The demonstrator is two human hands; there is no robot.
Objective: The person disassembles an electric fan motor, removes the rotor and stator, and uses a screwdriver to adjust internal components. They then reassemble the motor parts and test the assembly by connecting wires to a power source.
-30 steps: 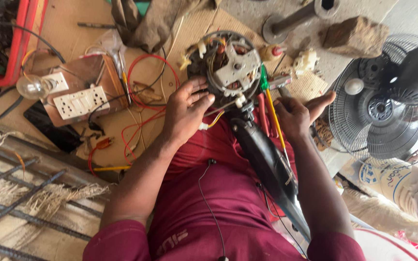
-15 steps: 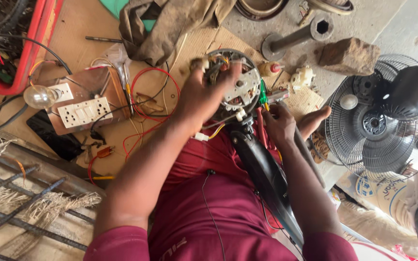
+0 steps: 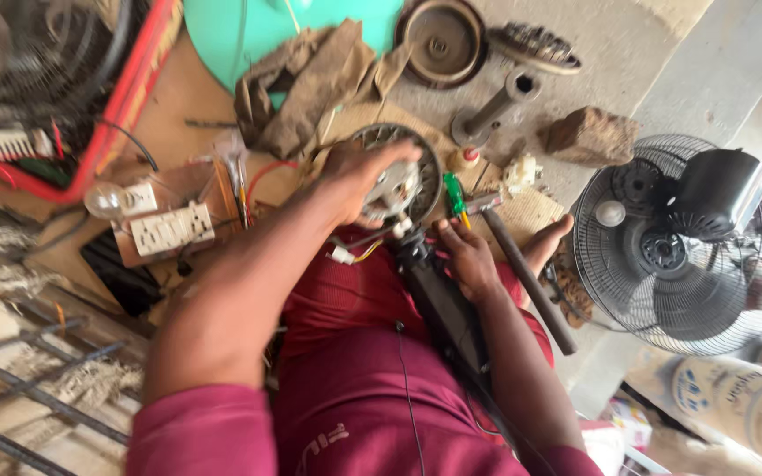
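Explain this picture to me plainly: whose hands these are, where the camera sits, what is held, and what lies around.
The camera sits on a person's head, looking down at their own arms and lap. The left hand grips the top of a fan motor. The right hand holds the black stem below it. A green screwdriver lies beside the motor. Around them lie a socket board with a bulb, a brown rag, a brick, and a standing fan.

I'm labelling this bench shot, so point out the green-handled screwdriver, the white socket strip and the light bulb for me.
Green-handled screwdriver (image 3: 455,194): head view, on the green handle beside the motor.
White socket strip (image 3: 172,228): head view, on the middle of its white face.
Light bulb (image 3: 103,201): head view, on the clear glass globe.
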